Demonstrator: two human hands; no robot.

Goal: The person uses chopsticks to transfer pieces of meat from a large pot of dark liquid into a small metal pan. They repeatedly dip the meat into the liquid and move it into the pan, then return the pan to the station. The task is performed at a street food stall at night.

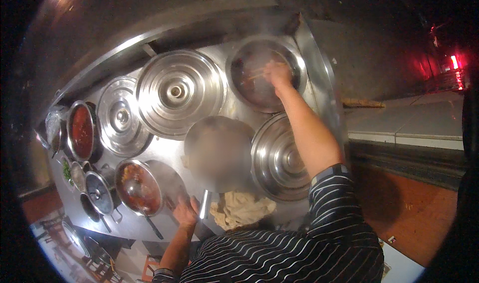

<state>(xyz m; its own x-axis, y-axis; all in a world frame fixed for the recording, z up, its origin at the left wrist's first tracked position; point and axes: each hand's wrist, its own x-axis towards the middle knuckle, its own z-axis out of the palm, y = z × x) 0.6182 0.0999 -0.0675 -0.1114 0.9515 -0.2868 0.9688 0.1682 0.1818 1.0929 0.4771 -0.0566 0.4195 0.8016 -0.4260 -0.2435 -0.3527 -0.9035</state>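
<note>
My right hand (278,75) reaches over a large round steel pot (301,64) that gives off steam. It grips thin wooden chopsticks (256,74), whose tips are over the dark liquid with reddish bits; steam blurs the detail. Low in front of me, my left hand (185,212) has its fingers apart and holds nothing. It is beside a steel pot (170,176) of red-orange stew (137,189); whether it touches the wall cannot be told. A blurred round vessel (219,154) stands between my hands, with a crumpled beige cloth (243,210) below it.
Large steel lids (194,114) (121,133) lie left of the steaming pot, and another lid (277,159) is under my right forearm. Further left are a pot of red sauce (81,131), a smaller lidded pot (99,193) and chopped greens (66,170). A ladle handle (152,225) juts toward me.
</note>
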